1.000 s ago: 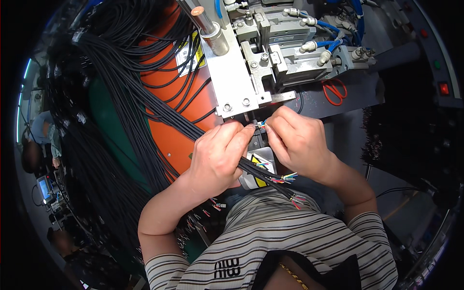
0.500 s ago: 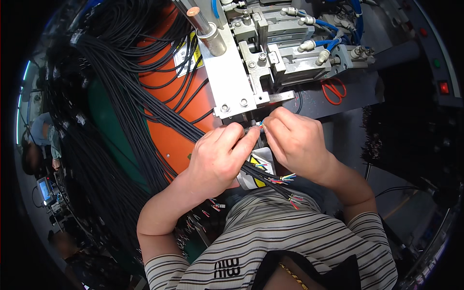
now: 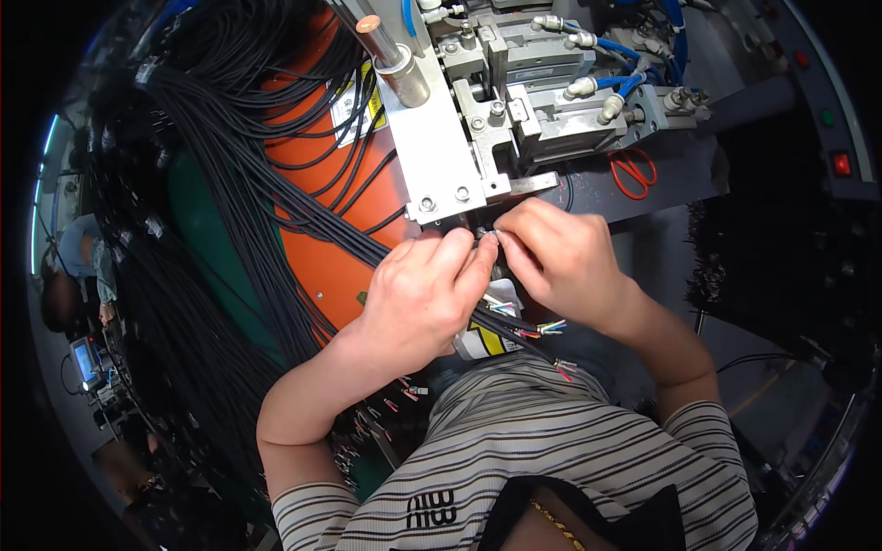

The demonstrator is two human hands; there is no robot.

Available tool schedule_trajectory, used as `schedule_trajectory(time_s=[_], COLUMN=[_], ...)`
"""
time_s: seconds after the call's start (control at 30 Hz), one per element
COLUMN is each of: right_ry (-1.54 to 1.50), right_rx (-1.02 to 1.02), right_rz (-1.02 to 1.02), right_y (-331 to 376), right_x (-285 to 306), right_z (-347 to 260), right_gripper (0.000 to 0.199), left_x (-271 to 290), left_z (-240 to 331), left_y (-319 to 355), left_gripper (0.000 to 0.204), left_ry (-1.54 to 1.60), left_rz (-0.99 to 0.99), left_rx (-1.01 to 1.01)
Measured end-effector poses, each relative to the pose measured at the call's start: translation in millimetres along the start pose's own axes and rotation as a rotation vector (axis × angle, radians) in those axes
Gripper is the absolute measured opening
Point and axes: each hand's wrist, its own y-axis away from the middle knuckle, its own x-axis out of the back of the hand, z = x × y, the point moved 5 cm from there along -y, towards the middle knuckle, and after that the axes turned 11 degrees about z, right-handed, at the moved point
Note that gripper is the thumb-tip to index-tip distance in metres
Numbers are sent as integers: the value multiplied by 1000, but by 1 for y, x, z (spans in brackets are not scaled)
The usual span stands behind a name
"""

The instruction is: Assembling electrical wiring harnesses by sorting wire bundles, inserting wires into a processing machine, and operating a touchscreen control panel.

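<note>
My left hand (image 3: 424, 296) and my right hand (image 3: 559, 259) meet fingertip to fingertip just under the metal plate (image 3: 432, 147) of a grey machine. Between the fingers both hands pinch the thin stripped end of a black cable (image 3: 490, 237). More cable ends with coloured inner wires (image 3: 537, 327) stick out below my hands, over my lap. The exact grip on the wire tip is partly hidden by my fingers.
A thick bundle of black cables (image 3: 230, 156) drapes over an orange surface (image 3: 312, 184) at the left. The machine (image 3: 551, 83) has blue air hoses and fittings. Red-handled scissors (image 3: 632, 171) lie to its right. A panel with a red button (image 3: 841, 163) stands at far right.
Both hands stay together at the same spot under the plate; the fingers have shifted only slightly around the wire end.
</note>
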Motion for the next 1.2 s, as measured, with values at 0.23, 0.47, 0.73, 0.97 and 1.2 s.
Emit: schedule_trajectory(time_s=[0.23, 0.47, 0.73, 0.97, 1.2], right_ry=[-273, -399, -742, -1123, -1211], right_rx=[-325, -408, -617, -884, -983], right_rz=[-143, -133, -185, -57, -234], right_y=[2, 6, 20, 22, 20], right_x=[-9, 5, -9, -14, -17], right_z=[20, 11, 8, 9, 15], right_gripper=[6, 26, 14, 19, 17], left_x=[16, 12, 15, 12, 0], left_z=[-25, -29, -15, -12, -20], left_y=[22, 28, 15, 8, 7], left_gripper=[40, 32, 25, 18, 13], left_ry=[137, 41, 310, 417, 551], left_rz=[202, 189, 205, 192, 191], left_rx=[212, 222, 163, 368, 368])
